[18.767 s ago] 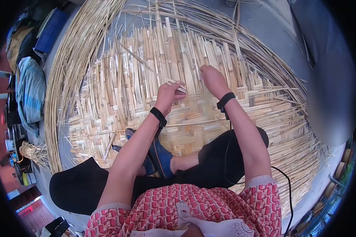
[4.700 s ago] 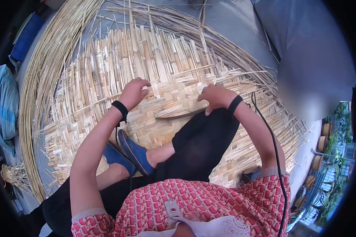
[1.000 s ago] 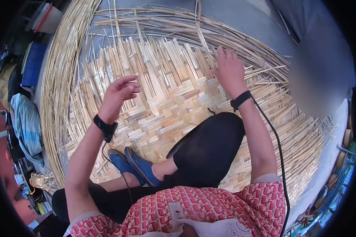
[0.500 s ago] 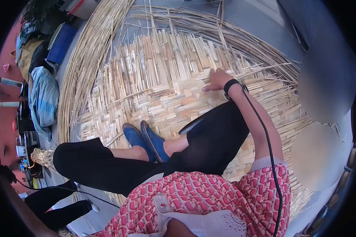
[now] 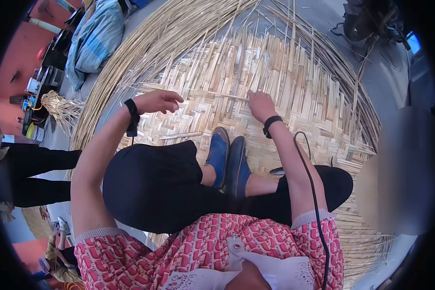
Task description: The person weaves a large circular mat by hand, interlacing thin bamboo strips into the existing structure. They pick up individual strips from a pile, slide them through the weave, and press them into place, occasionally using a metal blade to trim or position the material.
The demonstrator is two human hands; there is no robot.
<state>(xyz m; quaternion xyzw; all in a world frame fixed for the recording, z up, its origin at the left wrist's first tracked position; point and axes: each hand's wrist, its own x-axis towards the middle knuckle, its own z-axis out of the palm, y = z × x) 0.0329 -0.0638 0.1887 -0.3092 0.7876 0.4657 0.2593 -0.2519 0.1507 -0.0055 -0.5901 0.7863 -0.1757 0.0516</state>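
Note:
A large woven mat [image 5: 227,113] of flat pale reed strips lies under me, tightly woven near my feet, with loose strip ends fanning out at the far side. My right hand [image 5: 262,106] is closed at the right end of a long thin reed strip [image 5: 205,92], its fingertips pinching it just above the weave. That strip runs leftward across the upright strips. My left hand [image 5: 157,101] hovers at the left of the mat, fingers loosely bent and apart, with nothing visible in them. The strip passes just beyond its fingers. Both wrists wear black bands.
Long bundled reeds [image 5: 145,43] curve along the left edge, with more reeds [image 5: 331,53] at the right. My blue shoes [image 5: 218,157] rest on the mat. A blue-white sack [image 5: 94,41] and a straw bundle [image 5: 60,108] sit left. Another person's dark-trousered legs [image 5: 41,162] stand lower left.
My left hand has come into view over the mat's left side. My right hand has gone from resting on the weave to pinching a crosswise strip. The view has turned.

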